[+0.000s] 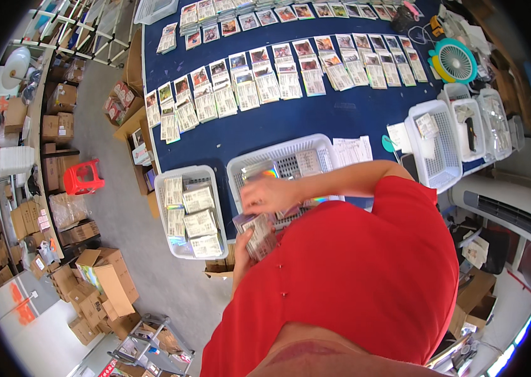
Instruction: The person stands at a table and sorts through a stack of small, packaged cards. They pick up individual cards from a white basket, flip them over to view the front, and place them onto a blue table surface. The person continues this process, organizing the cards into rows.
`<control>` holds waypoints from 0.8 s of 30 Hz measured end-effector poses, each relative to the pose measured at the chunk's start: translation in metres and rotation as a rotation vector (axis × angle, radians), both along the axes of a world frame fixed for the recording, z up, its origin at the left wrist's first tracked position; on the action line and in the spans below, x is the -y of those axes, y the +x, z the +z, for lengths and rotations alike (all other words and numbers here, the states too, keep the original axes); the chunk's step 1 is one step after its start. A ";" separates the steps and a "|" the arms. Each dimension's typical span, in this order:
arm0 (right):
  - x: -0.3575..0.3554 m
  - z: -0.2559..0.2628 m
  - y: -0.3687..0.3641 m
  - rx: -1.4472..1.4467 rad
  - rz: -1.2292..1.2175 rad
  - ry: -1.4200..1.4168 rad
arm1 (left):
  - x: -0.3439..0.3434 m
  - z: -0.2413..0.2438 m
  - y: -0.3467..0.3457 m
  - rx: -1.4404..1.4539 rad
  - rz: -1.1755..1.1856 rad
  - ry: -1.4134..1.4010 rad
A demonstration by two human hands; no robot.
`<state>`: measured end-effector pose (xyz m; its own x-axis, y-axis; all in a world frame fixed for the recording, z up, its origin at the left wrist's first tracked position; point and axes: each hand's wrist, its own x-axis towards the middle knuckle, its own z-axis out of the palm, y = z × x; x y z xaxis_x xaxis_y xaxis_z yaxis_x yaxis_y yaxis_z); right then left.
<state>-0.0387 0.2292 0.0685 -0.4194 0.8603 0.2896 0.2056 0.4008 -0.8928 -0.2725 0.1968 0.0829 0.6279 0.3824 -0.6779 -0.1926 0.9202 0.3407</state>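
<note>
My left hand [243, 249] is closed around a stack of printed cards [258, 235] at the near left corner of a white plastic basket [279, 150]. My right hand [265, 194], slightly blurred, is over the left part of that basket, beside shiny holographic cards [260, 170]; whether its fingers hold a card is unclear. My right forearm crosses the basket and hides part of its contents. Another card stack [308, 163] lies in the basket's far right part. Left of it, a second white basket [220, 212] holds several card stacks [198, 200].
Rows of overlapping cards [249, 94] cover the far part of the blue table [185, 155]. At right are more white baskets [435, 165] and a teal handheld fan [454, 60]. A red stool [84, 177] and cardboard boxes [105, 282] stand on the floor at left.
</note>
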 end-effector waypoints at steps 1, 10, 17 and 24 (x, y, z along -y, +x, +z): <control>0.022 0.008 -0.010 0.027 -0.095 0.030 | 0.005 0.001 -0.005 -0.031 0.003 0.030; 0.108 0.056 -0.031 0.037 -0.359 0.119 | 0.031 0.018 -0.028 0.196 -0.137 0.048; 0.132 0.092 -0.040 0.039 -0.232 -0.007 | 0.045 0.054 -0.041 0.093 -0.252 0.212; 0.138 0.104 -0.048 0.173 -0.123 -0.196 | 0.061 0.060 -0.045 0.172 -0.248 0.330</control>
